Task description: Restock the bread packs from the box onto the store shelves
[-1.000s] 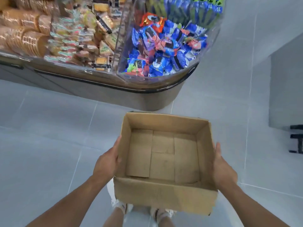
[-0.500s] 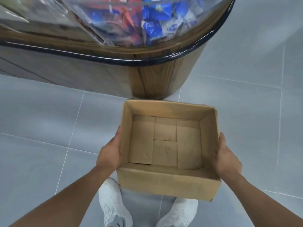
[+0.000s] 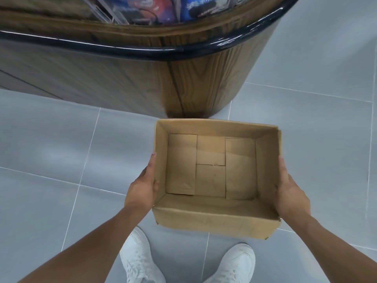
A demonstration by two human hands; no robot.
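Observation:
An open brown cardboard box (image 3: 214, 220) hangs low over the grey floor in front of me, with nothing inside but its folded bottom flaps. My left hand (image 3: 142, 186) presses flat against its left wall, and my right hand (image 3: 290, 193) grips its right wall. No bread pack shows in the box. The store shelf unit (image 3: 122, 86), wood-grained with a black rounded rim, curves across the top of the view just beyond the box. Blue and red snack packs (image 3: 195, 7) show at the very top behind clear dividers.
My two white shoes (image 3: 140, 262) stand on the grey tiled floor (image 3: 40, 180) directly under the box. Open floor spreads to the left and to the right of the shelf's rounded end.
The view has tilted downward and the box has come lower, toward the floor near the shelf base. Both hands keep the same hold on its sides. The bread shelves have left the view.

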